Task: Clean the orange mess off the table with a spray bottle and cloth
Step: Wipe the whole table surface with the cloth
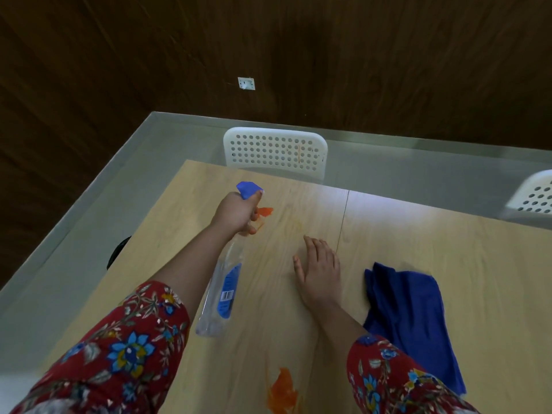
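My left hand (236,215) grips the neck of a clear spray bottle (222,289) with a blue trigger head (248,189), held above the light wooden table (418,234) and tilted away from me. Just beyond its fingers lies an orange smear (265,212), with a fainter yellowish streak to its right. A second, larger orange smear (282,389) sits at the near edge between my arms. My right hand (319,268) rests flat on the table, fingers straight, holding nothing. A crumpled blue cloth (409,312) lies just right of that hand.
A white perforated chair (276,150) stands at the table's far side, with orange marks on its back. Another white chair (534,195) shows at the right edge. A seam (343,219) runs across the tabletop. Grey floor and a dark wood wall lie beyond.
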